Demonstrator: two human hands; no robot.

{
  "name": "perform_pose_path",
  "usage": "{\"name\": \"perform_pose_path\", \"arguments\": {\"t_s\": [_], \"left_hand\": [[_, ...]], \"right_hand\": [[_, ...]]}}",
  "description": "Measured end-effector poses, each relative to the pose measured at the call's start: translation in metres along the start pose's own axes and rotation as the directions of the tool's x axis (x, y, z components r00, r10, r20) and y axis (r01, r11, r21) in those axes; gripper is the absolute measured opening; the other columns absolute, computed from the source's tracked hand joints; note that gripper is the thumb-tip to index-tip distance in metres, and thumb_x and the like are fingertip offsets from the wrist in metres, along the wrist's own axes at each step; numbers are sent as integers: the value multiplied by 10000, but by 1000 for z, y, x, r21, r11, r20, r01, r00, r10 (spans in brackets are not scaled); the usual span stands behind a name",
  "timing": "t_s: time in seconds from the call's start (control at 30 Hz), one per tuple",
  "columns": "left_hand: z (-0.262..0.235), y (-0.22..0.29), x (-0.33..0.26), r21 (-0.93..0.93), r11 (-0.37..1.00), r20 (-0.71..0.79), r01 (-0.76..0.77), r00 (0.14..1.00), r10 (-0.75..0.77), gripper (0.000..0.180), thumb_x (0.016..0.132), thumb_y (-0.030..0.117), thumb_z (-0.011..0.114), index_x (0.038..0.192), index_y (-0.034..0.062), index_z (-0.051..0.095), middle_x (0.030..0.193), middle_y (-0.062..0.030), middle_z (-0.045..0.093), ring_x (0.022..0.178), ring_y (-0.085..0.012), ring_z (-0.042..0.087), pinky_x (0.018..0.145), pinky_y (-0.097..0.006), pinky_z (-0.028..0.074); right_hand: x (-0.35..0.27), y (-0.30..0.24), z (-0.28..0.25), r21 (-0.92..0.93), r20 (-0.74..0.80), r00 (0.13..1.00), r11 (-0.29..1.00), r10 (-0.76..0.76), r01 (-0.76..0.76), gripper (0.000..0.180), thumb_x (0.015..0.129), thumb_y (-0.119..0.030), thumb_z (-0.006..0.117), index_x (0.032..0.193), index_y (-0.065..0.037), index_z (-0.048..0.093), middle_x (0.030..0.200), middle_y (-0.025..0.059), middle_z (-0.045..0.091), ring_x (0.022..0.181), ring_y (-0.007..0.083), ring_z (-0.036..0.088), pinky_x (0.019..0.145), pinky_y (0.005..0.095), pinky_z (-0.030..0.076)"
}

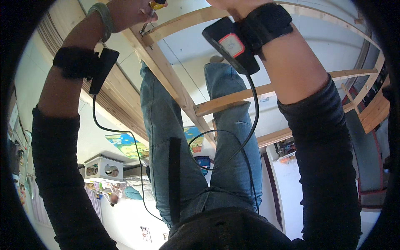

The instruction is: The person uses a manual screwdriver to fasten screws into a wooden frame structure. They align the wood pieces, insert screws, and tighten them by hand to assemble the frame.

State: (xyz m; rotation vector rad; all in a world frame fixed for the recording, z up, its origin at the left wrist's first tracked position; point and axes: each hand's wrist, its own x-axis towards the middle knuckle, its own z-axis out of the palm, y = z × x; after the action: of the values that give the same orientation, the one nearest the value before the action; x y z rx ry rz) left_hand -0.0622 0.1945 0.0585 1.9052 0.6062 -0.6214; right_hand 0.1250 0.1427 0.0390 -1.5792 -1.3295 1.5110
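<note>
At the top edge, my left hand [130, 13] is closed around what looks like a screwdriver [157, 5] with a yellow and black handle. Its metal shaft points down toward a corner of a pale wooden frame [166, 77], where a crosspiece [187, 23] meets the long rail. My right hand [235, 3] is near the far end of that crosspiece. The picture's edge cuts off its fingers, so its grip is hidden. Both wrists wear black straps with small boxes, and a green band circles my left wrist.
Another wooden crossbar [233, 100] spans in front of my legs [166, 125]. Black cables [253, 108] hang from the wrist boxes. Stacked wooden boards [121, 100] lie on the left. A colourful mat [125, 143], a white box-like cabinet [104, 168] and a person [113, 199] are farther back.
</note>
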Motion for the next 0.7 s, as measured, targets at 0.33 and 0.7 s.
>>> {"name": "perform_pose_path", "arguments": {"t_s": [0.33, 0.7], "left_hand": [[29, -15, 1, 225, 974, -165, 4, 986, 34, 445, 790, 211, 712, 1178, 78, 539, 1125, -68, 601, 1030, -263, 595, 860, -385, 505], [22, -17, 18, 237, 968, 13, 86, 996, -92, 356, 690, 53, 748, 1031, 73, 647, 892, -104, 664, 836, -259, 649, 751, -354, 532]], "right_hand": [[-12, -6, -11, -215, -237, 960, 956, 148, -200, 345, 757, -198, 696, 979, 8, 530, 813, 153, 622, 766, 279, 610, 713, 362, 488], [-31, -10, -29, -175, -423, 896, 959, 133, -225, 354, 792, -227, 672, 980, 35, 527, 797, 164, 612, 771, 286, 618, 704, 367, 489]]}}
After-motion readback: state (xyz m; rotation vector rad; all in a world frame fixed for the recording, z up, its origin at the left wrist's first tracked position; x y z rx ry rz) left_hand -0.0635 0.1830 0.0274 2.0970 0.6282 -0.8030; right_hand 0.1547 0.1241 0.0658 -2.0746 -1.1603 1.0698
